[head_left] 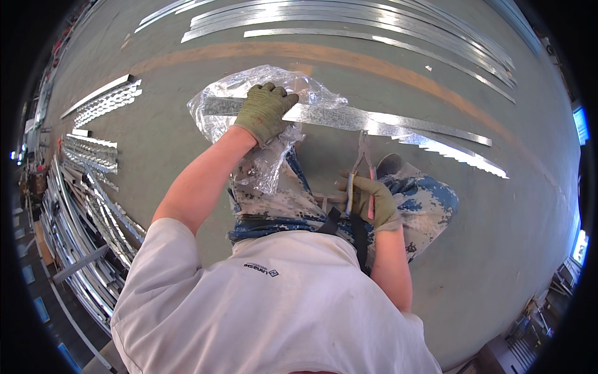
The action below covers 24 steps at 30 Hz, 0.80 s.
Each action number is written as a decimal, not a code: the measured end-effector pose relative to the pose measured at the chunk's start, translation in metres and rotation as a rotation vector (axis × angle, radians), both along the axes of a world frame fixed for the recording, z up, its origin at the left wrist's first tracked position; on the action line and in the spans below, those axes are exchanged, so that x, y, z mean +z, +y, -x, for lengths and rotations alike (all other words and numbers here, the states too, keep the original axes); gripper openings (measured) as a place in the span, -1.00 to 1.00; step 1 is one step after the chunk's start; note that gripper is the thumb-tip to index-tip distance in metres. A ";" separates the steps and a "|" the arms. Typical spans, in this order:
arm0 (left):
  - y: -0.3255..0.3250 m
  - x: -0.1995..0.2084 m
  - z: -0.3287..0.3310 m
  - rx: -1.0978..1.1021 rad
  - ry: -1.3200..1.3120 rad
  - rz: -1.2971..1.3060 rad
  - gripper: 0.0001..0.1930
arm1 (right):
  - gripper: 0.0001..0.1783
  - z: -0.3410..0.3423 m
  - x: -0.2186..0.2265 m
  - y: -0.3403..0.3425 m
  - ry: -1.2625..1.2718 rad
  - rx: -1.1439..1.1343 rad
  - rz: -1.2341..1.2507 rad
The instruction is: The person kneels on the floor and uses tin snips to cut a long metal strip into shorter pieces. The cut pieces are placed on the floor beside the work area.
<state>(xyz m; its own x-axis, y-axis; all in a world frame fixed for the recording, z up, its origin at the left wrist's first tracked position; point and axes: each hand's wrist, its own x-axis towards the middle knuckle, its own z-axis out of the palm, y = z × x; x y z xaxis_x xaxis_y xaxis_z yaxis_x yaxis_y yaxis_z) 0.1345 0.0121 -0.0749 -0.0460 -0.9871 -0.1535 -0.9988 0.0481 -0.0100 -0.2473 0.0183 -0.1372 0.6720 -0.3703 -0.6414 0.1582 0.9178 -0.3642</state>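
1. Your left glove [265, 112] is flat over that metal strip [342, 117], fingers curling past its far edge. Palm's hidden, so can't tell if you're actually clamping it.
2. Your right glove [377, 202] is wrapped round the pliers [365, 146], handles spread. Tips are up by the strip's near edge; can't tell if they're biting.
3. Strip's lying crosswise in front of your legs, left part amid clear plastic wrap [227, 84].
4. More long strips [293, 19] sit beyond, on the floor [498, 218].
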 end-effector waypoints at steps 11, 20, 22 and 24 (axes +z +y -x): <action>0.000 -0.013 -0.005 -0.060 -0.039 0.097 -0.46 | -0.47 -0.023 -0.009 0.029 0.065 -0.009 -0.013; 0.001 -0.020 -0.007 -0.079 -0.023 0.152 -0.47 | -0.56 -0.036 -0.009 0.010 0.588 0.320 0.379; 0.001 -0.021 -0.006 -0.082 -0.026 0.162 -0.48 | -0.54 -0.039 -0.002 0.009 0.596 0.314 0.391; 0.002 -0.022 -0.007 -0.088 -0.025 0.173 -0.48 | -0.53 -0.038 0.004 0.005 0.602 0.350 0.366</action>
